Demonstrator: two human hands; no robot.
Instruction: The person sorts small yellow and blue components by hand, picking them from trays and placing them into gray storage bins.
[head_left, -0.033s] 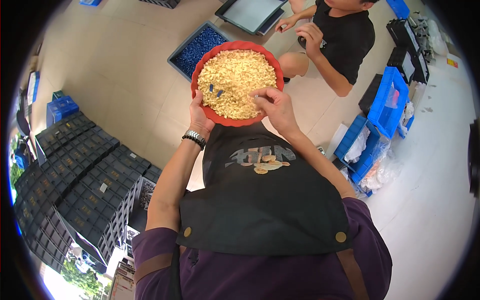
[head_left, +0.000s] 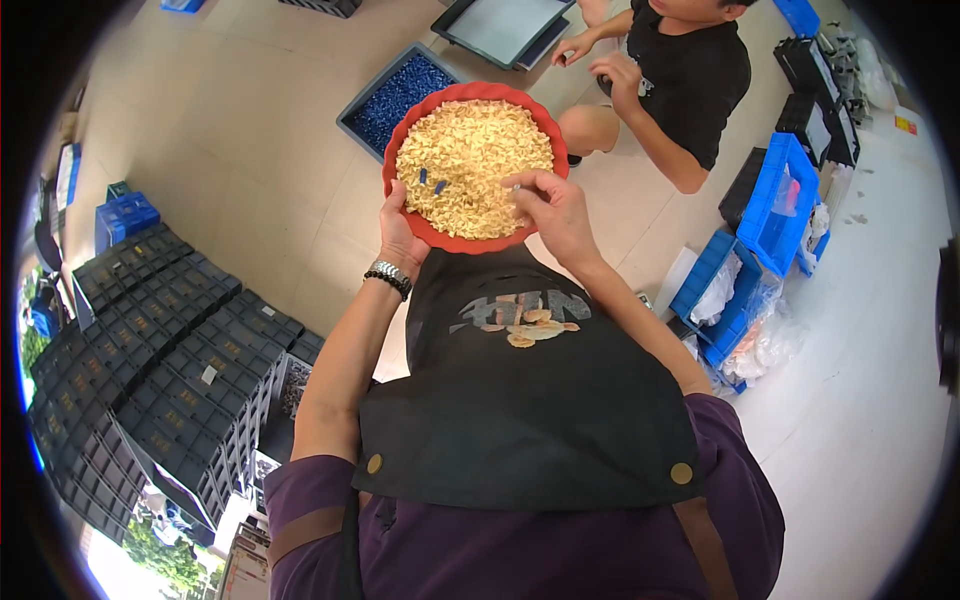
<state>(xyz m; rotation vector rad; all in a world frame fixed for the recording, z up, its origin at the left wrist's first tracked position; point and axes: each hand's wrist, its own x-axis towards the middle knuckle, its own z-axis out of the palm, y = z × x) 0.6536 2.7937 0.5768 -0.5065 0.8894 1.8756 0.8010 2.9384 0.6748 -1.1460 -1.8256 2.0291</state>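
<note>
Over a tiled floor, the left hand (head_left: 400,232) grips a red bowl's (head_left: 478,238) near rim, the right hand (head_left: 553,208) pinching among pale chips (head_left: 475,150); two blue bits (head_left: 431,182) remain inside.

Round bowl (head_left: 476,160) — centre, held above the floor (head_left: 240,130), filled with small pieces (head_left: 475,150); a few more pieces lie on the apron (head_left: 520,400) below it. Left hand (head_left: 400,235) at the bowl's near-left rim; right hand (head_left: 550,205) over its near-right rim. Tray of small parts (head_left: 395,95) on the floor behind the bowl. Stacked crates (head_left: 150,350) — far left. Open bins (head_left: 760,240) to the right. A second person (head_left: 690,70) crouches behind, right of the bowl.
</note>
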